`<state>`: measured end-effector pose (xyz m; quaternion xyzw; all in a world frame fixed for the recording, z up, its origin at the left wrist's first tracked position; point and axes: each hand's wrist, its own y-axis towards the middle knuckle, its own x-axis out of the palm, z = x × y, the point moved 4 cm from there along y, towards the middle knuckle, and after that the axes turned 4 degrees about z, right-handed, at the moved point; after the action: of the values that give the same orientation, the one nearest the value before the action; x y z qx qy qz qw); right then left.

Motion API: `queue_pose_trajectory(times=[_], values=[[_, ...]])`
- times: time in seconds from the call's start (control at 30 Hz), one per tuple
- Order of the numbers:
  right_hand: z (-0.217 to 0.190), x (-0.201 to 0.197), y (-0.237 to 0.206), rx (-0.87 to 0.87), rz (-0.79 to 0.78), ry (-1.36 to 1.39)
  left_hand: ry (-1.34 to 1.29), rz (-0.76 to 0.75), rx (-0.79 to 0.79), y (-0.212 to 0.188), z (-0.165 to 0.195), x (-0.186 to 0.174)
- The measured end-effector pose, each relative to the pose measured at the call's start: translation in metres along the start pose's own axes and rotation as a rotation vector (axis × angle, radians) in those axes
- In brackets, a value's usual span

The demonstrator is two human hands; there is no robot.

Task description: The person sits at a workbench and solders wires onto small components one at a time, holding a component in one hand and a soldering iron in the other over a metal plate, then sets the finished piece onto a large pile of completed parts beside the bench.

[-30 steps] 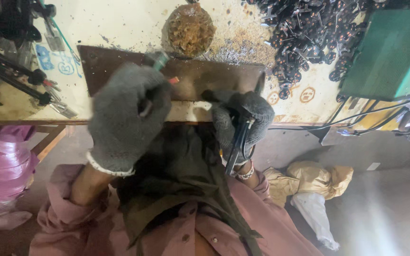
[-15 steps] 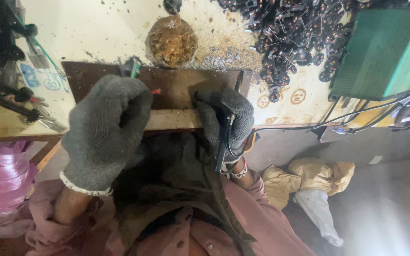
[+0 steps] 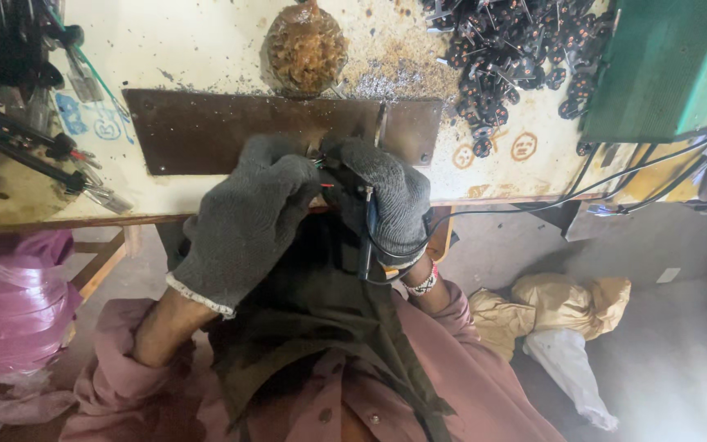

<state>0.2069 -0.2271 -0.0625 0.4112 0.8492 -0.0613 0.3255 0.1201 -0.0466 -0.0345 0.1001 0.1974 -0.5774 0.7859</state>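
Both hands wear grey knit gloves and meet at the near edge of a brown metal plate [image 3: 206, 127] on the workbench. My left hand [image 3: 247, 217] is closed around a small part with thin coloured wires [image 3: 321, 168]; most of that part is hidden by the glove. My right hand [image 3: 390, 200] grips a dark pen-shaped corded tool [image 3: 365, 237], its body pointing down toward me and its tip against the small part. The two gloves touch each other.
A rusty round lump [image 3: 306, 47] sits beyond the plate. A heap of small black parts [image 3: 517, 49] lies at the back right beside a green box [image 3: 664, 65]. Tools and cables [image 3: 26, 147] crowd the left. A pink bag [image 3: 10, 303] and crumpled bags [image 3: 566, 311] lie on the floor.
My left hand has moved right and lower, closing in on the right hand. The right hand stays on the tool, now pressed against the left at the plate's edge.
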Motion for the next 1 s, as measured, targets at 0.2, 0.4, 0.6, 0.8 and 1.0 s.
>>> queue_pose_trajectory(times=[0.2, 0.4, 0.6, 0.8, 1.0], values=[[-0.006, 0.005, 0.013, 0.062, 0.1, -0.093, 0.099, 0.047, 0.173, 0.011, -0.004, -0.005], [-0.009, 0.006, 0.011, 0.005, 0.025, -0.032, 0.04, 0.097, 0.039, 0.006, -0.003, 0.006], [-0.013, 0.003, 0.02, 0.073, -0.001, -0.042, 0.019, 0.109, 0.072, 0.01, 0.002, 0.0], [-0.022, 0.004, 0.029, 0.159, -0.02, -0.091, 0.308, 0.062, 0.115, 0.017, -0.012, 0.008], [-0.019, 0.006, 0.025, 0.1, 0.024, -0.044, 0.356, 0.067, 0.157, 0.016, -0.011, 0.009]])
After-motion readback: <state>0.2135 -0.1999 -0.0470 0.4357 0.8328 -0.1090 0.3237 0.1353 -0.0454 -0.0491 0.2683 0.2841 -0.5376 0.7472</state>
